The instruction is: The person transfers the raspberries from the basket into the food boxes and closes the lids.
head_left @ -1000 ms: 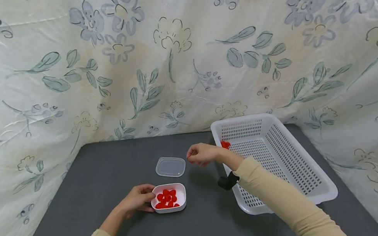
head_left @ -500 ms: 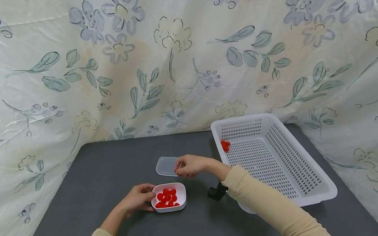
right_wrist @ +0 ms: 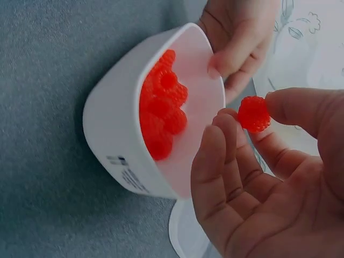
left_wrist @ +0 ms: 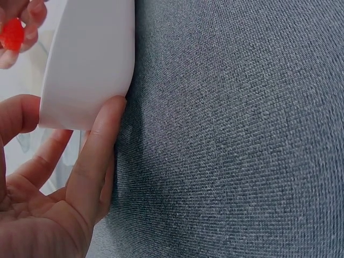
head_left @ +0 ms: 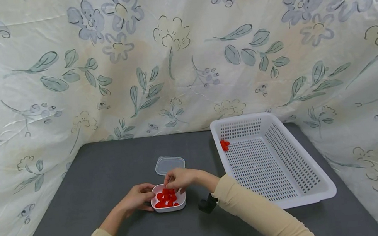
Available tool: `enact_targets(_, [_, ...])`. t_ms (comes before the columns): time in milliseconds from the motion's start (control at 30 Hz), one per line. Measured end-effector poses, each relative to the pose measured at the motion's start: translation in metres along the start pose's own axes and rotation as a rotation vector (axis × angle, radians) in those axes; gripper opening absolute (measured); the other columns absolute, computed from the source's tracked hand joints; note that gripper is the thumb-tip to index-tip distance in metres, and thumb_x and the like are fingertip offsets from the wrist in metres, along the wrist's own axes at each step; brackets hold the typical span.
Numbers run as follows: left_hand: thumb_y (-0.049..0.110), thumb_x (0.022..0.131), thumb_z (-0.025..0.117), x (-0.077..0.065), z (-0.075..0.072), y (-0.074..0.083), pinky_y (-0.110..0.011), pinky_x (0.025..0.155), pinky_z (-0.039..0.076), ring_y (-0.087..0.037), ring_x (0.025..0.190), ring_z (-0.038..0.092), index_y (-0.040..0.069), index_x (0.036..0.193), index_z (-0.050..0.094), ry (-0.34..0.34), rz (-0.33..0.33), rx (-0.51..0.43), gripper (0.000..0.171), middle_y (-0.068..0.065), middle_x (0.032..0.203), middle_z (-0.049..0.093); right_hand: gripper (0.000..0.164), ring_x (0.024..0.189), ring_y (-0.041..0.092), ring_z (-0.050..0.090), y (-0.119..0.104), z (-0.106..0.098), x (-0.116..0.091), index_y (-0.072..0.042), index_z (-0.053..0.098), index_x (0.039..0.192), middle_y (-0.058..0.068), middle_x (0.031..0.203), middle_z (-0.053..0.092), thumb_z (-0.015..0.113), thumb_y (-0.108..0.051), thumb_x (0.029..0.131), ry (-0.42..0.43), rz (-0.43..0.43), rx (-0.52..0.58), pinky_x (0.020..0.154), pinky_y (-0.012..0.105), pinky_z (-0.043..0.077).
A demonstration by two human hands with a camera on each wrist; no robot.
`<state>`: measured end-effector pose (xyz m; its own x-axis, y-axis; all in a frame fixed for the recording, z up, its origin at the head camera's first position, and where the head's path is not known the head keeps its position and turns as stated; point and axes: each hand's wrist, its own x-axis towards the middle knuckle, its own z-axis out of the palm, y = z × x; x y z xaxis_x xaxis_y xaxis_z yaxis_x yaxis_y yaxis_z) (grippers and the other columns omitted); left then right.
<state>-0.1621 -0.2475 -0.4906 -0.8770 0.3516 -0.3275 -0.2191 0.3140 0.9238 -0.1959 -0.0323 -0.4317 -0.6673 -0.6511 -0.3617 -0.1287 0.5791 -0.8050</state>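
Observation:
A small white container (right_wrist: 115, 115) with several red raspberries (right_wrist: 161, 110) inside stands on the dark table. My left hand (head_left: 138, 197) grips its left end; in the left wrist view, the thumb and fingers (left_wrist: 94, 156) hold the wall and rim. Over the container's far right rim is my right hand (head_left: 181, 179). It pinches one raspberry (right_wrist: 254, 114) between thumb and fingertips, just above the opening, as the right wrist view shows. Behind the container lies a clear flat lid (head_left: 169, 164), partly overlapped by the right hand in the head view.
A large white perforated basket (head_left: 310, 199) stands on the right of the table (head_left: 110, 166). A few red raspberries (head_left: 225, 145) sit at its far left corner. A floral cloth (head_left: 182, 56) hangs behind the table.
My right hand has moved left and toward me, from beside the basket, past the lid, to above the container with the raspberry. The left hand stays on the container.

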Motion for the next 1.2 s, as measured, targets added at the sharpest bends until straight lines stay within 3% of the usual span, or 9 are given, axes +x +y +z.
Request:
enact_targets(233, [0.013, 0.089, 0.056, 0.001, -0.001, -0.001, -0.040, 0.069, 0.057, -0.022, 0.087, 0.059, -0.007, 0.124, 0.046, -0.009, 0.013, 0.001, 0.041, -0.019, 0.109, 0.058, 0.008, 0.067, 0.022, 0.055, 0.003, 0.008, 0.002, -0.007, 0.057, 0.096, 0.018, 0.087, 0.061, 0.056, -0.008, 0.088, 0.013, 0.000, -0.008, 0.062, 0.035, 0.056])
enact_targets(400, [0.013, 0.089, 0.055, 0.001, -0.002, 0.000, -0.039, 0.069, 0.057, -0.022, 0.087, 0.059, -0.006, 0.124, 0.046, -0.008, 0.009, 0.003, 0.041, -0.018, 0.110, 0.057, 0.015, 0.065, 0.021, 0.053, 0.002, 0.010, 0.001, -0.002, 0.058, 0.102, 0.017, 0.086, 0.061, 0.056, -0.008, 0.088, 0.007, -0.008, -0.024, 0.059, 0.033, 0.055])
enact_targets(633, [0.014, 0.090, 0.056, 0.002, -0.003, -0.001, -0.039, 0.069, 0.056, -0.021, 0.087, 0.059, -0.006, 0.124, 0.046, -0.018, 0.016, 0.004, 0.041, -0.017, 0.110, 0.058, 0.022, 0.076, 0.024, 0.056, -0.003, -0.001, -0.002, -0.005, 0.059, 0.110, 0.017, 0.096, 0.062, 0.054, -0.014, 0.091, 0.015, -0.004, -0.097, 0.064, 0.031, 0.054])
enact_targets(800, [0.015, 0.090, 0.056, 0.002, -0.003, -0.002, -0.040, 0.069, 0.056, -0.021, 0.086, 0.060, -0.006, 0.124, 0.046, -0.018, 0.019, 0.001, 0.042, -0.016, 0.109, 0.058, 0.027, 0.085, 0.023, 0.059, -0.007, -0.016, -0.007, -0.008, 0.059, 0.115, 0.009, 0.102, 0.063, 0.052, -0.020, 0.092, 0.100, -0.035, -0.208, 0.068, 0.026, 0.053])
enact_targets(967, [0.015, 0.089, 0.056, 0.002, -0.003, -0.002, -0.039, 0.069, 0.057, -0.021, 0.087, 0.059, -0.006, 0.125, 0.046, -0.010, 0.012, 0.004, 0.043, -0.016, 0.110, 0.058, 0.028, 0.093, 0.017, 0.058, -0.009, -0.038, -0.013, -0.008, 0.058, 0.117, 0.004, 0.107, 0.062, 0.050, -0.019, 0.093, 0.191, -0.126, -0.317, 0.070, 0.021, 0.050])
enact_targets(1200, [0.013, 0.089, 0.056, 0.001, -0.002, -0.001, -0.039, 0.069, 0.057, -0.021, 0.087, 0.059, -0.007, 0.125, 0.045, 0.006, 0.008, 0.017, 0.043, -0.017, 0.112, 0.057, 0.026, 0.097, 0.017, 0.057, -0.005, -0.070, -0.024, -0.011, 0.059, 0.116, 0.003, 0.107, 0.061, 0.050, -0.021, 0.093, 0.318, -0.161, -0.355, 0.078, 0.025, 0.049])
